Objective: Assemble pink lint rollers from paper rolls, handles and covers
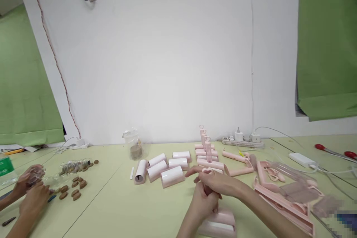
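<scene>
My left hand (203, 201) is closed in a fist in front of me, its grip largely hidden by my right hand. Over it bends my right hand (223, 183), with the index finger reaching left and the other fingers curled. A pink loop (206, 171), which looks like the heart-shaped end of a lint roller handle, shows between the hands. Below them lie pink-and-white rolls (219, 227). Several white sticky-paper rolls (173, 176) rest to the left. Behind my hands, pink heart-topped handles (208, 151) stand upright beside pink rollers (210, 164) lying down.
Pink plastic parts (281, 208) and clear covers (298, 189) are heaped at right, near a power strip (242, 142), a white adapter (301, 160) and red-handled scissors (320, 148). A plastic bag (135, 148) stands near the wall. At left, another person's hands (33, 197) work beside brown discs (75, 193).
</scene>
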The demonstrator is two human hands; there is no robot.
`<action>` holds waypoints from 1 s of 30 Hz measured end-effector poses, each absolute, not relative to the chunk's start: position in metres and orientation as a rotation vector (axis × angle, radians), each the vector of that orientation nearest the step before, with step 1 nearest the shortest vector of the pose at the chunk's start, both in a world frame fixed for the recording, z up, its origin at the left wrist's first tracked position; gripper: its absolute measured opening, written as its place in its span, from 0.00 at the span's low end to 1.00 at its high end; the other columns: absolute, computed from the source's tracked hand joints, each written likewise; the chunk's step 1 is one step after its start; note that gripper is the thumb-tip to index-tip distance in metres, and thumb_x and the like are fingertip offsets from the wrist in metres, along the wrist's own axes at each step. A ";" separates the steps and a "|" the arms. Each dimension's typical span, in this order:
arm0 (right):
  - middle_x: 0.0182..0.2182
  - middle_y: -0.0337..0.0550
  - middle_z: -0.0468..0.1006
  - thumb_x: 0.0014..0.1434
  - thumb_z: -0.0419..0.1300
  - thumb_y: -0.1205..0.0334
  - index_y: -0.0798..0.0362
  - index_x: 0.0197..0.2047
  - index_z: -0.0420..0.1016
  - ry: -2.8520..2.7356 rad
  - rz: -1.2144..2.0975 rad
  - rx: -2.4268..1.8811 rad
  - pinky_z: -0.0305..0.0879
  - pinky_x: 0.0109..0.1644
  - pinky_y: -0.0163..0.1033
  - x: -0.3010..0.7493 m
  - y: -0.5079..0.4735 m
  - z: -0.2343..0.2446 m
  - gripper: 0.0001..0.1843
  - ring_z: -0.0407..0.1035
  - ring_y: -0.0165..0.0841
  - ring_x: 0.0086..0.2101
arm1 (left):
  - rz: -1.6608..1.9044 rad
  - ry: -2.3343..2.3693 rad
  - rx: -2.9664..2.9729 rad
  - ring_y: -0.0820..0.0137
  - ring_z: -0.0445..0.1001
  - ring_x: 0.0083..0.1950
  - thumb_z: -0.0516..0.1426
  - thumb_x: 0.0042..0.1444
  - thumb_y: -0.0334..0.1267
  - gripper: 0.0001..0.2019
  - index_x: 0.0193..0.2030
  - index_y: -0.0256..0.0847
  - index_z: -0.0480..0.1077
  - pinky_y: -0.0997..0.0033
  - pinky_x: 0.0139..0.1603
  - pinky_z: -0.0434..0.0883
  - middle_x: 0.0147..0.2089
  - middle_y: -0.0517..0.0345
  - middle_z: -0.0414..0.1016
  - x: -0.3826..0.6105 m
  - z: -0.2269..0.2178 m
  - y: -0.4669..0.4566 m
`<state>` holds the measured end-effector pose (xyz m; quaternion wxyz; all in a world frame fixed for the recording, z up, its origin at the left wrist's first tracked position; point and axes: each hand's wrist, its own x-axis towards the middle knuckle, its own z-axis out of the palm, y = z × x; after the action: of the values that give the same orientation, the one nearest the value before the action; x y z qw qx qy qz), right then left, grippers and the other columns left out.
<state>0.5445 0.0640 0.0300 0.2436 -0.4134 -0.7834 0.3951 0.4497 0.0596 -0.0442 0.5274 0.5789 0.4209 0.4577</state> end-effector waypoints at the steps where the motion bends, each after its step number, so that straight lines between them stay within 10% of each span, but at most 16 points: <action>1: 0.16 0.36 0.71 0.54 0.44 0.61 0.41 0.40 0.73 -2.143 1.145 -1.146 0.54 0.20 0.32 0.545 0.065 0.030 0.18 0.62 0.28 0.16 | 1.088 1.006 1.384 0.79 0.52 0.09 0.48 0.33 0.28 0.04 0.14 0.40 0.58 0.79 0.10 0.52 0.06 0.70 0.53 0.449 -0.045 0.060; 15: 0.37 0.43 0.72 0.56 0.41 0.43 0.50 0.43 0.69 -1.976 1.307 -0.901 0.50 0.16 0.28 0.541 0.060 0.026 0.25 0.61 0.26 0.21 | 1.071 0.898 1.440 0.80 0.54 0.10 0.46 0.32 0.29 0.05 0.16 0.38 0.61 0.79 0.13 0.56 0.07 0.69 0.54 0.443 -0.034 0.054; 20: 0.35 0.45 0.72 0.53 0.52 0.47 0.54 0.39 0.71 -1.884 1.242 -0.592 0.64 0.37 0.36 0.548 0.056 0.011 0.20 0.67 0.34 0.35 | 1.020 0.860 1.486 0.80 0.54 0.11 0.47 0.35 0.31 0.03 0.16 0.38 0.60 0.79 0.14 0.56 0.08 0.69 0.52 0.438 -0.033 0.051; 30: 0.32 0.42 0.72 0.52 0.54 0.52 0.55 0.39 0.71 -1.704 0.937 -0.707 0.63 0.38 0.39 0.534 0.057 -0.019 0.17 0.67 0.35 0.33 | 1.042 0.973 1.657 0.77 0.61 0.17 0.50 0.44 0.34 0.09 0.35 0.36 0.62 0.79 0.17 0.60 0.17 0.67 0.61 0.437 -0.032 0.051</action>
<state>0.5342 0.0570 -0.0195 0.5111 -0.2939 -0.7078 0.3891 0.4369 0.0514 -0.0323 0.4597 0.6731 0.3954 0.4233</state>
